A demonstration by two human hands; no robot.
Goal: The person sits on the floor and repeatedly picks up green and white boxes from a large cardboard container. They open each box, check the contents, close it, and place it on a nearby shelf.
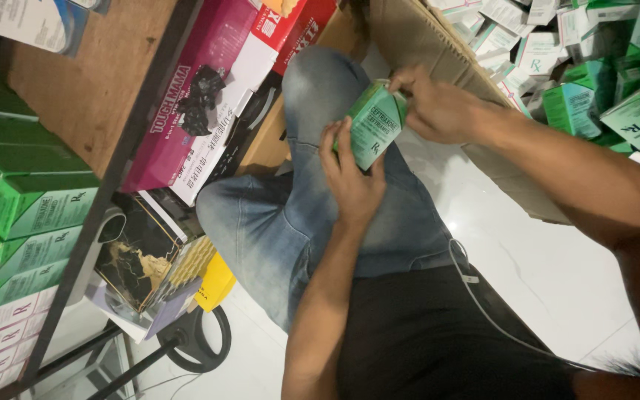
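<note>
White tiled floor [557, 274], lower right of frame; person seated, jeans-clad knee at centre. Left hand [351, 178] wraps a small green carton [375, 122] from below, grip closed around its lower end. Right hand [435, 104] pinches the carton's top flap, fingers closed on it. Carton sits centre frame, above the knee. Large cardboard box [424, 37] of green and white cartons, upper right. Wooden bench [90, 81], upper left; stacked green cartons [16, 200] at left edge.
</note>
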